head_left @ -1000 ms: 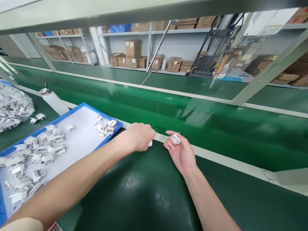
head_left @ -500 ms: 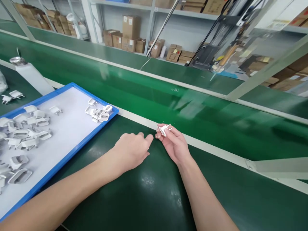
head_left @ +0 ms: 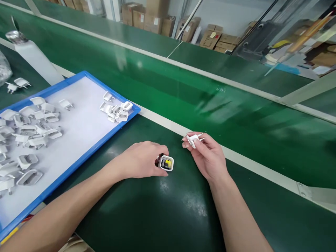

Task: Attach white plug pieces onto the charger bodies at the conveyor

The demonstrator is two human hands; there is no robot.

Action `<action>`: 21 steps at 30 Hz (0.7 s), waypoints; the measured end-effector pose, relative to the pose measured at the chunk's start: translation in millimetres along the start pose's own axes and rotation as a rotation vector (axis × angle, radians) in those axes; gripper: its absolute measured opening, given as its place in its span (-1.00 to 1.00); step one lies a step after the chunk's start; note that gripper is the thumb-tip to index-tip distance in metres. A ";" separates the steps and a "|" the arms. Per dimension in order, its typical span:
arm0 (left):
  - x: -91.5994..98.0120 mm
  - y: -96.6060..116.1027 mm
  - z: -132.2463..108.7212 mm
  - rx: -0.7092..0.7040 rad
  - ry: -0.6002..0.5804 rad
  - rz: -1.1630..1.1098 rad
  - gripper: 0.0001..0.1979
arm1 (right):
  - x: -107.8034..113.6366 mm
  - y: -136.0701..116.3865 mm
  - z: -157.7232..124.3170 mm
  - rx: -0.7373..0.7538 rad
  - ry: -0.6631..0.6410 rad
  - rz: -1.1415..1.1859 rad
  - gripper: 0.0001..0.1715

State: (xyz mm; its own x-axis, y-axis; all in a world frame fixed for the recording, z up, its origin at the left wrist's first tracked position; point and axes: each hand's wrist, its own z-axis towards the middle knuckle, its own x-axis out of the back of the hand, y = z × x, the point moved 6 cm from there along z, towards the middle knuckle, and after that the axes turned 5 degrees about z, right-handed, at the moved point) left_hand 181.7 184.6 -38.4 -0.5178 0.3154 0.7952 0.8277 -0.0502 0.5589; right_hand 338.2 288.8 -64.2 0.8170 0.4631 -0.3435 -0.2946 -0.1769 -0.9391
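Observation:
My left hand (head_left: 140, 161) rests on the dark green bench mat and grips a small white charger housing (head_left: 166, 163), its open end turned up so a yellow part and dark electronics show inside. My right hand (head_left: 208, 155) is a little to the right, palm up, and pinches a white plug piece (head_left: 193, 139) with two metal pins between thumb and fingertips. The two parts are apart, about a hand's width from each other.
A blue tray (head_left: 119, 127) with a white liner at left holds several white plug pieces (head_left: 115, 109). A white bottle (head_left: 36, 57) stands behind it. The green conveyor belt (head_left: 183, 94) runs past the metal rail (head_left: 252, 168). Cardboard boxes line the far shelves.
My left hand has drawn back from the rail and turned, and the charger housing now shows in its fingers. My right hand has lifted the plug piece slightly. The view has tilted down.

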 end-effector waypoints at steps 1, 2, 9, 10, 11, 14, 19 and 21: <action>-0.6 -1.5 0.4 -0.004 0.015 -0.019 -0.74 | -0.2 0.3 0.3 0.002 -0.002 -0.014 -0.82; -1.5 -2.7 1.2 -0.003 0.035 -0.026 -0.78 | -0.2 0.6 0.6 0.004 -0.001 -0.025 -0.82; -11.2 -7.0 9.6 0.045 0.177 0.122 -0.68 | 0.9 1.7 0.9 0.008 0.031 -0.051 -0.79; -11.9 -7.3 9.9 0.024 0.173 0.117 -0.68 | 0.8 1.1 0.2 0.023 0.041 -0.046 -0.78; -11.8 -7.9 9.8 0.002 0.168 0.099 -0.68 | 0.5 0.0 -0.8 0.046 0.053 -0.037 -0.79; -7.6 -10.8 7.9 -0.045 0.173 0.017 -0.66 | -1.8 -5.9 -4.8 0.143 0.080 -0.009 -0.79; -4.7 -14.5 7.5 -0.080 0.186 -0.085 -0.74 | -14.6 -16.0 -10.0 0.236 0.055 -0.090 -0.78; -4.7 -15.5 8.3 -0.096 0.208 -0.110 -0.74 | -19.8 -20.8 -11.7 0.273 0.057 -0.180 -0.77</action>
State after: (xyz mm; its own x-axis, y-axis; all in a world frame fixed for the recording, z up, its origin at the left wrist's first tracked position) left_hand 173.1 191.7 -52.7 -0.6454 0.1225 0.7539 0.7446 -0.1193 0.6568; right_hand 333.9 273.2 -37.7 0.8921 0.4150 -0.1785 -0.2589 0.1459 -0.9548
